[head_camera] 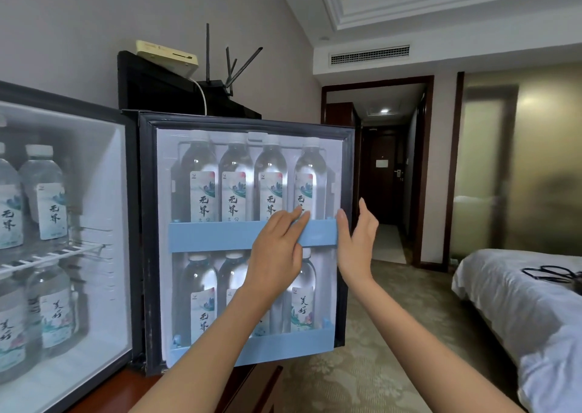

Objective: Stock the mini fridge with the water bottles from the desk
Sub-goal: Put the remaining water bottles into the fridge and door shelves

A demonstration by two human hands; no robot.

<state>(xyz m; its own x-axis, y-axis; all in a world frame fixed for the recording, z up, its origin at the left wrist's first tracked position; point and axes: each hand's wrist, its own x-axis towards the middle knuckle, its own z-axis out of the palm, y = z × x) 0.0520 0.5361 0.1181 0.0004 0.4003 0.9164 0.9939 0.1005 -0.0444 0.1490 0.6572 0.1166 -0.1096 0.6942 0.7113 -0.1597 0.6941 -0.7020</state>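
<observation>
The mini fridge (129, 223) stands open on a wooden desk, and its door (345, 192) is swung out toward me. Several water bottles (234, 189) with white caps fill the door's upper rack behind a blue rail (214, 235). More bottles (201, 299) stand in the lower door rack. Inside the fridge, bottles (44, 192) sit on a wire shelf and on the floor below it. My left hand (278, 255) lies flat with straight fingers on the blue rail and the rightmost upper bottle. My right hand (357, 242) is open, fingers up, at the door's outer edge.
A black TV with a cream box (167, 56) and a router (220, 75) on it stands behind the fridge. A bed (519, 302) with a black cable lies at the right. Patterned carpet leads to a dark hallway and door (384, 173).
</observation>
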